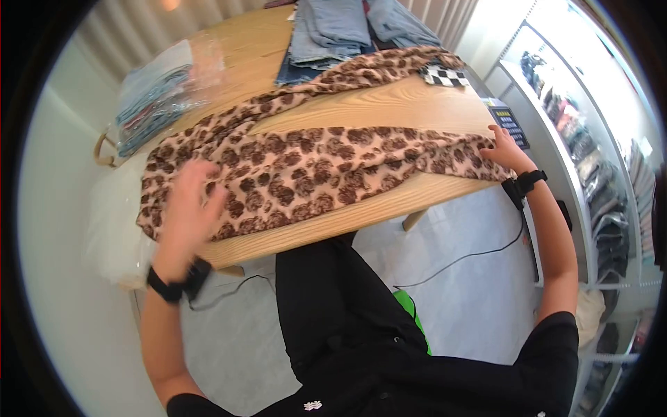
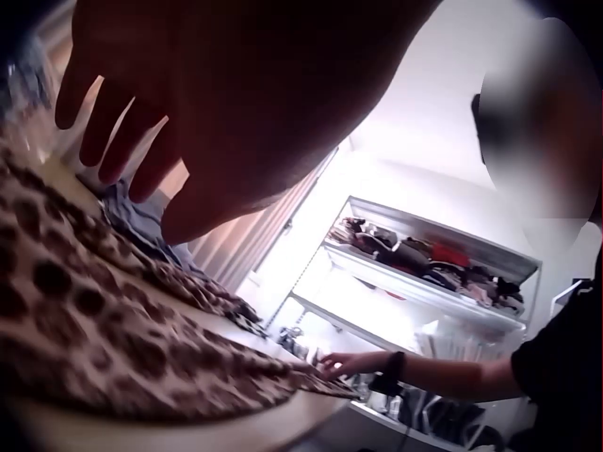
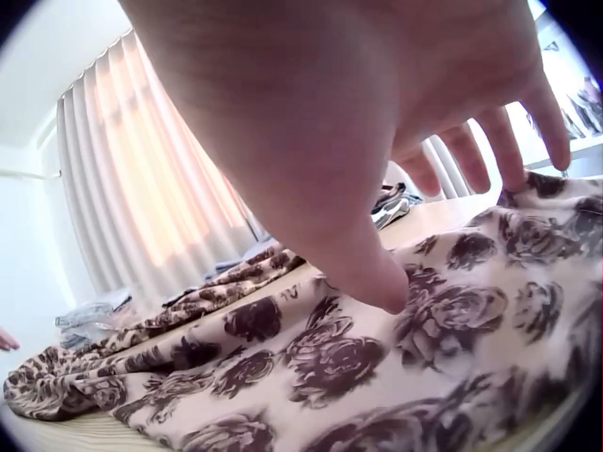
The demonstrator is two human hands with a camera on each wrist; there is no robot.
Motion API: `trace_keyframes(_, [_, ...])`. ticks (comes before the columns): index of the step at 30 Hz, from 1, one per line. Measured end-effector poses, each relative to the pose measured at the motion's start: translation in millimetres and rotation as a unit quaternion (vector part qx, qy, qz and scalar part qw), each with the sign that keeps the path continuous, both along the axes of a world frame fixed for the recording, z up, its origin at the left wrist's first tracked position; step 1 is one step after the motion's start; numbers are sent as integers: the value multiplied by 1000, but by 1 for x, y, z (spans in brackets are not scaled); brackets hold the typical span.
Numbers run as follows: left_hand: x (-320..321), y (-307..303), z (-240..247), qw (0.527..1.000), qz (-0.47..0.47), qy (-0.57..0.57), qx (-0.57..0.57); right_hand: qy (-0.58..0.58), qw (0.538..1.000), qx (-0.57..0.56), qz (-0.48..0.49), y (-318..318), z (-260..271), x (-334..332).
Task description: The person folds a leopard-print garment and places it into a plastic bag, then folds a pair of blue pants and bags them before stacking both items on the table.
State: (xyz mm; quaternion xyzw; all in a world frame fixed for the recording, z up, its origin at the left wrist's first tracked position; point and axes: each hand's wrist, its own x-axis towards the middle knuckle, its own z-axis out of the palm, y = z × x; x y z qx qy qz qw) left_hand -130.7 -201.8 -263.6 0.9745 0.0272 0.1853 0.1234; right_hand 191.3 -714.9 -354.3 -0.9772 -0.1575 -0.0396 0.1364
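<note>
A pair of beige trousers [image 1: 306, 167] with a dark brown rose print lies spread across the wooden table. One long leg runs along the front edge, the other slants toward the back. My left hand [image 1: 191, 208], blurred, hovers over the wide left end of the cloth; in the left wrist view its fingers are apart and hold nothing. At the narrow right end of the front leg is my right hand [image 1: 506, 151], fingers extended and spread. In the right wrist view its thumb [image 3: 382, 282] lies right at the fabric, and the fingertips reach its far edge.
Folded jeans [image 1: 330, 35] are stacked at the back of the table [image 1: 389, 104]. A clear plastic bag of folded clothes [image 1: 153, 97] sits at the back left. Black-and-white checked cloth [image 1: 445, 75] lies near the right edge. Shelves of clothes [image 1: 580, 139] stand to the right.
</note>
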Motion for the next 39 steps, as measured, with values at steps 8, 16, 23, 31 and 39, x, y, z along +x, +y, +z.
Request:
trace_keyframes(8, [-12, -94, -99, 993, -96, 60, 19, -57, 990, 39, 123, 17, -13, -94])
trace_keyframes(16, [-19, -61, -97, 993, -105, -4, -48, -103, 993, 49, 4, -41, -40, -48])
trace_keyframes(23, [-21, -10, -100, 994, 85, -71, 9, 127, 947, 283, 81, 100, 46, -39])
trace_keyframes(31, [-24, -12, -109, 987, 159, 6, 20, 515, 515, 682, -75, 303, 25, 15])
trace_keyframes(39, [-35, -24, -70, 980, 145, 137, 13, 458, 424, 778, 70, 334, -14, 60])
